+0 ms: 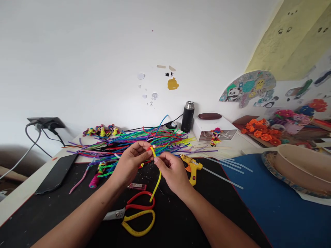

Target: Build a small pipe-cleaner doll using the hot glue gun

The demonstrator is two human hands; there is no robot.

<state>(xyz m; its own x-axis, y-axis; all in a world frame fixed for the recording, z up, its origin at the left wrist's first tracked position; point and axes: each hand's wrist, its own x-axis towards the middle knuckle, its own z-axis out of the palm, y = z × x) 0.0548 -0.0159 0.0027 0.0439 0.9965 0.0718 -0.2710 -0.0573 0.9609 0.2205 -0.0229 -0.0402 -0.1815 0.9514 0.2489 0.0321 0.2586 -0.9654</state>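
Between the fingertips of my left hand (131,160) is a small piece with red and white bits, pinched just above the black mat. A yellow pipe cleaner (156,184) runs over that piece and hangs down. My right hand (172,168) pinches the yellow pipe cleaner near its upper part. Below my hands lie scissors (138,216) with one red and one yellow handle, and a pink lighter (138,186). A yellow glue gun (191,168) rests right of my right hand. How the small piece is made is partly hidden by my fingers.
Many coloured pipe cleaners (124,142) are heaped behind my hands. A phone (56,174) lies left, beside a partly made figure (98,175). Clear glue sticks (232,165) lie right. A black flask (188,117), a white box (216,128) and a large bowl (302,168) stand further off.
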